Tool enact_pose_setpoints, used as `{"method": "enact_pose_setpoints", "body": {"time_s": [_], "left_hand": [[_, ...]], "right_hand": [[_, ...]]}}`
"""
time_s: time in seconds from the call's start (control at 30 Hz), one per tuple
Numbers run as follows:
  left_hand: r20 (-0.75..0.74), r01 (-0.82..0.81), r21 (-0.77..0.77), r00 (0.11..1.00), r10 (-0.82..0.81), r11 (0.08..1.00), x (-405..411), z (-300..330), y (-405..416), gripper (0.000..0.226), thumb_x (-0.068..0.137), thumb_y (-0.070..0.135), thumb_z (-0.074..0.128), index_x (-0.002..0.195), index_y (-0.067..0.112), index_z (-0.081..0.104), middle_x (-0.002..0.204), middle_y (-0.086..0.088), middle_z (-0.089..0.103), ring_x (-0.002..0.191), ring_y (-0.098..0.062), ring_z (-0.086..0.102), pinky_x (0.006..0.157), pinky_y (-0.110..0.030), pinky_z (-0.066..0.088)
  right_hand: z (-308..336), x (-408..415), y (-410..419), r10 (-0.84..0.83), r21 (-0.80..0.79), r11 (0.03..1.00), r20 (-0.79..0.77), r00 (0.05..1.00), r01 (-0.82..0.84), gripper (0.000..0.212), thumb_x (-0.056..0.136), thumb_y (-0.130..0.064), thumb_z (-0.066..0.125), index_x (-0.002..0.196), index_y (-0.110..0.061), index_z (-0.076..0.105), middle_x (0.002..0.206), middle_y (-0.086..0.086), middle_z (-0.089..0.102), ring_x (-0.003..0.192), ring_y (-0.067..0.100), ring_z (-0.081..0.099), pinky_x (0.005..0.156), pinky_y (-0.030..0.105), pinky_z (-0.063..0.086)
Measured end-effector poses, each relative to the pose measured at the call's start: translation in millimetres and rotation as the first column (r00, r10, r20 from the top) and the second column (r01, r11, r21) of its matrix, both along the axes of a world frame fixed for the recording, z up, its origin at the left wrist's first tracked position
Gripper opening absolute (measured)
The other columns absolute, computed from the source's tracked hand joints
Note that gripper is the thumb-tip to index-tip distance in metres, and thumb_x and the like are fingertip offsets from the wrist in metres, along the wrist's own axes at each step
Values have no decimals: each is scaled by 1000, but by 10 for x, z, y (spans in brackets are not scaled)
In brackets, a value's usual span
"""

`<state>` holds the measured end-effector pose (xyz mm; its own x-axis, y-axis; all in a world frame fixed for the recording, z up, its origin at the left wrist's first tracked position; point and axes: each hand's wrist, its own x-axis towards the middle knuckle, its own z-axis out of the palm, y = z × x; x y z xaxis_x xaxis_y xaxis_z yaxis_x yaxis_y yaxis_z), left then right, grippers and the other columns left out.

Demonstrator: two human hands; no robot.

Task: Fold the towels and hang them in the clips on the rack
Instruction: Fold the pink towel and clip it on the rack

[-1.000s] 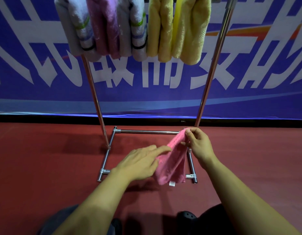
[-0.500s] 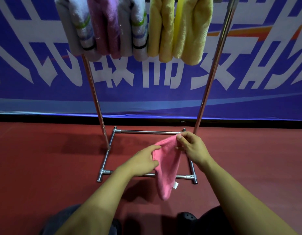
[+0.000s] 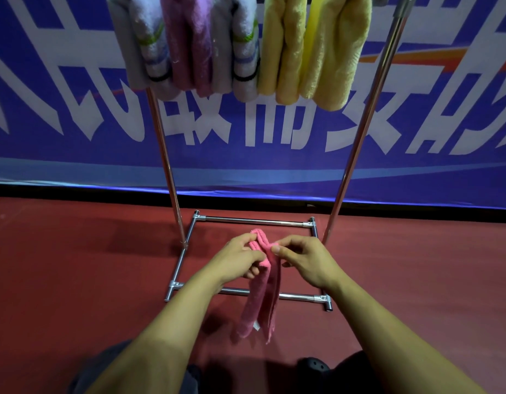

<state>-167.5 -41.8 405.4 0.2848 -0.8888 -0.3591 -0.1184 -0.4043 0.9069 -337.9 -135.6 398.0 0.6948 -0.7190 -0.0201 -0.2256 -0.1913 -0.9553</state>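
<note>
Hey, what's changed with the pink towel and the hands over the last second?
The left hand, which lay open against the pink towel, moved up to the top edge and now pinches it beside the right hand. The towel has been drawn narrower and hangs in a long fold. The right hand kept its pinch throughout. The rack and its hanging towels stayed put.

Dim, soft shadows, wide-angle edge distortion

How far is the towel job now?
Done: several folded towels hang at the top of the rack. In hand: the left hand and right hand pinch a pink towel folded double. Left: hanging it.
</note>
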Motion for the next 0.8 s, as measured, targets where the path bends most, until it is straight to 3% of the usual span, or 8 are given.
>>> {"method": "enact_pose_setpoints", "body": {"time_s": [0.17,0.27,0.37,0.47,0.63,0.8], "left_hand": [[-18,-21,-29,1000,20,999,-19,39,11,47,90,4,59,135,15,57,78,-3,72,61,-13,62,58,-26,50],[-50,-45,-35,998,44,998,-25,43,7,49,90,4,60,138,15,55,77,-3,72,61,-14,62,55,-24,50],[-76,-52,-28,996,50,998,-33,46,16,48,90,4,61,135,17,54,78,-4,72,63,-14,62,57,-24,51],[-115,-49,-34,992,45,998,-42,52,25,38,91,3,55,127,11,61,82,-9,70,66,-16,63,60,-26,54],[-340,-106,-76,937,75,991,-59,105,54,27,98,7,40,92,3,66,79,-16,71,73,-26,70,88,-47,57],[-463,-130,-106,884,67,986,-113,132,69,34,101,3,31,96,2,65,76,-10,74,86,-32,72,100,-53,53]], "right_hand": [[5,-17,11,11,-14,1000,4,1000,-11,10,95,-20,73,96,-12,79,96,10,78,80,13,62,79,41,57],[0,-15,32,38,-20,999,-3,999,-38,12,94,-21,74,98,-11,80,94,9,79,80,11,62,77,35,54],[2,-21,33,47,-59,997,-16,999,-48,13,93,-20,75,99,-10,80,92,1,80,78,-1,65,78,22,53],[3,-22,34,55,-106,993,-38,998,-59,13,93,-22,76,99,-13,82,90,-4,75,75,-2,63,78,22,52],[6,-4,67,33,-126,991,-60,998,-40,17,86,-28,83,101,-20,81,93,-6,75,77,-2,65,78,20,53],[0,2,61,-60,-155,987,-72,996,48,19,79,-24,89,94,-21,76,84,-7,76,71,-3,64,70,12,50]]}}
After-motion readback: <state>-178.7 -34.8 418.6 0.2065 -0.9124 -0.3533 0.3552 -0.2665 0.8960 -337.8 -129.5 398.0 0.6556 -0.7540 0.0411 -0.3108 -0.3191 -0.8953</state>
